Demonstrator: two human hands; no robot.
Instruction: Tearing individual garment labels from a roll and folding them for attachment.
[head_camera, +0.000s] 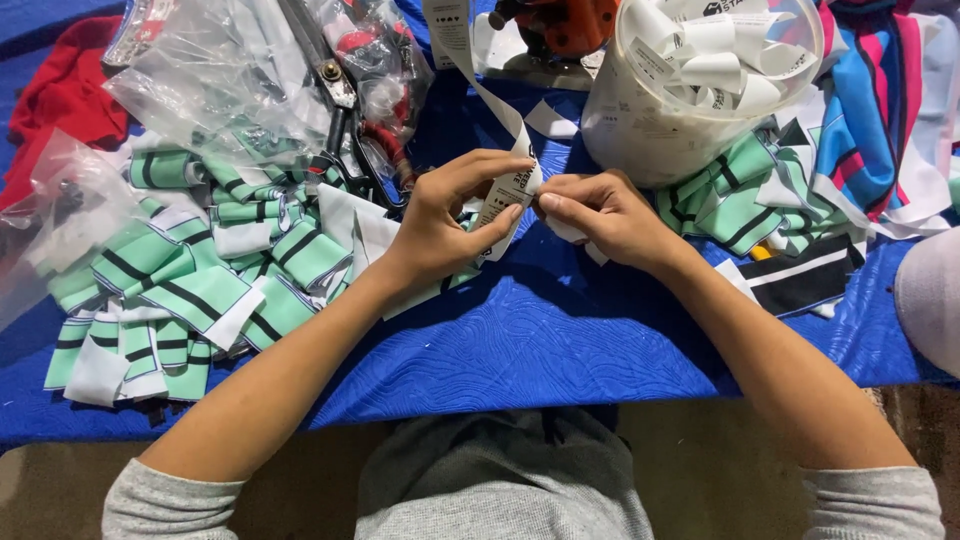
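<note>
White label strip (497, 130), one: left hand (440, 225), right hand (605, 215) grip pinched on it.

Grey sleeves pushed above elbows — bare forearms; grey top, probably knit.

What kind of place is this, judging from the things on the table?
Probably a garment workshop: a strip of white fabric labels in both hands, piles of green striped fabric pieces, large scissors and a tub of cut labels.
</note>
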